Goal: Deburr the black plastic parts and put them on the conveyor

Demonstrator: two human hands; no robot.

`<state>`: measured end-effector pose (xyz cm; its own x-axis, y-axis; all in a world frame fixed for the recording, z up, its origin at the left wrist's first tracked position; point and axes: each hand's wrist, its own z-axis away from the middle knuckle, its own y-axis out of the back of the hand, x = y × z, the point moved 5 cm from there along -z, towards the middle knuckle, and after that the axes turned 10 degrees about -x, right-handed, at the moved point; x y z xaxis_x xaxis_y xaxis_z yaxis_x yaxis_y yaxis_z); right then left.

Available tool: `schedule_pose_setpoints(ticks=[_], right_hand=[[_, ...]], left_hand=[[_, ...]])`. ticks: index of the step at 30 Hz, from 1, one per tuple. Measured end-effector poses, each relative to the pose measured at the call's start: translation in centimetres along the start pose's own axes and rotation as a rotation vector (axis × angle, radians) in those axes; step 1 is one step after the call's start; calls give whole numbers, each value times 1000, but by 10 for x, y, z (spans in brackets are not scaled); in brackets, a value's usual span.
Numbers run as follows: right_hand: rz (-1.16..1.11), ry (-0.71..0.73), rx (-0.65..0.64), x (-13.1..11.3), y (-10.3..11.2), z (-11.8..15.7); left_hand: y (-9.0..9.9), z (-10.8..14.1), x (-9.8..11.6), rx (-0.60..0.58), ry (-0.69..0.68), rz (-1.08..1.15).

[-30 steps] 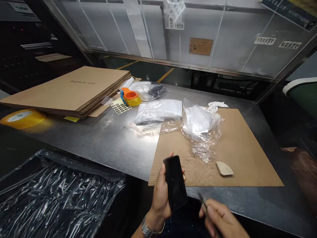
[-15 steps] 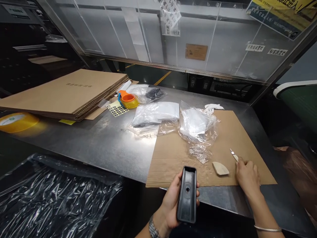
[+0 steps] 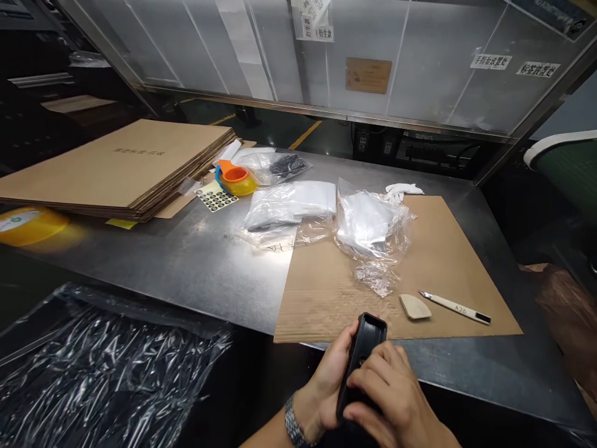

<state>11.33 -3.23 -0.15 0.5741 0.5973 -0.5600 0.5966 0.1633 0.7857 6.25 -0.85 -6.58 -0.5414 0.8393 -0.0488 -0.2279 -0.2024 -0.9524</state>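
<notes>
While the left hand [image 3: 329,379] grasps the long black hollow part [image 3: 370,335] from its left side, the right hand [image 3: 394,392] is bent over its open face, fingers at the recess; can't tell if they pinch anything. Part is held up at the near edge of the table [image 3: 200,274], tilted, its far end showing past the fingers. Just beyond: cardboard sheet [image 3: 443,261] lying flat on the table, with a beige wedge-shaped piece [image 3: 415,307] and a pen-style knife [image 3: 457,306] marked A26 on it, knife right of the wedge, blade end toward it. Crumpled clear bag with white contents [image 3: 368,221] partly on the sheet, another wrapped white bundle [image 3: 293,202] beside it to the left. Farther left, orange-and-yellow tape dispenser [image 3: 237,177], sticker sheet [image 3: 216,196], then cardboard stack [image 3: 121,165]. Black plastic liner [image 3: 93,373] at lower left.
</notes>
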Motion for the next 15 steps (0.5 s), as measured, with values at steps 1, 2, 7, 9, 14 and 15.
schedule_pose_setpoints(ticks=[1,2,7,9,14,15], right_hand=[[-19,-3,-4,2,-2,0],[-43,-7,-12,4,-3,1],[-137,-126,-93,19,-2,3],[-131,-220,-110,30,2,4],[-104,-300,-102,51,18,1],[-99,-296,-108,54,21,0]], left_hand=[[0,0,0,13,-20,-11],[0,1,0,30,-40,-16],[3,6,-5,140,-29,-10],[8,10,-8,224,-18,-64],[20,21,-14,371,144,-394],[20,22,-14,370,146,-419]])
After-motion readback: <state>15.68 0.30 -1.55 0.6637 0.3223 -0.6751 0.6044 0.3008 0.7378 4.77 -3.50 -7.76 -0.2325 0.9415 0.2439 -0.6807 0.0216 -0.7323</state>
